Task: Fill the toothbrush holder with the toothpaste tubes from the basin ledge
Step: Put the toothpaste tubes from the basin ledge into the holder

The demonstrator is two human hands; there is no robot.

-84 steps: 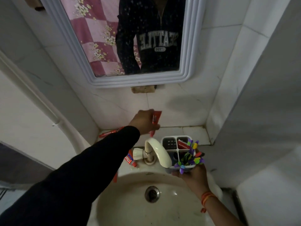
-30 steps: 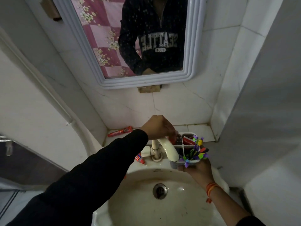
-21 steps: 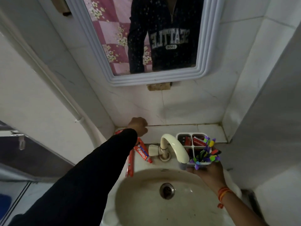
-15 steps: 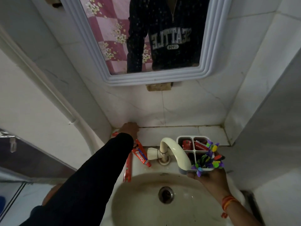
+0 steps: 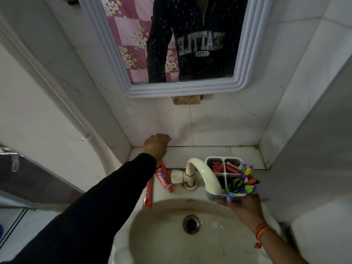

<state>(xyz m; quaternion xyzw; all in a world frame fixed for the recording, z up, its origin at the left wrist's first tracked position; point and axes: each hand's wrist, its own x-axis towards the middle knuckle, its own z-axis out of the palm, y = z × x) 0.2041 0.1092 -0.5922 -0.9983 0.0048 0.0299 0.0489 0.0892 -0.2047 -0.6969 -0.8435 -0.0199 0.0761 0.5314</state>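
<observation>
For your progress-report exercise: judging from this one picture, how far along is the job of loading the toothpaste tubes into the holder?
Done: two red tubes already sit in the back compartments of the toothbrush holder, which the right hand holds beside the tap. In hand: the left hand reaches to the ledge's back corner; what it grips is hidden. Left: a Closeup tube and a flat red tube still lie on the basin ledge.

White marble wall (image 5: 219,122), framed mirror (image 5: 190,44), white pipe (image 5: 57,88), dim light

Black sleeve (image 5: 106,202), orange wrist thread (image 5: 262,228)
</observation>
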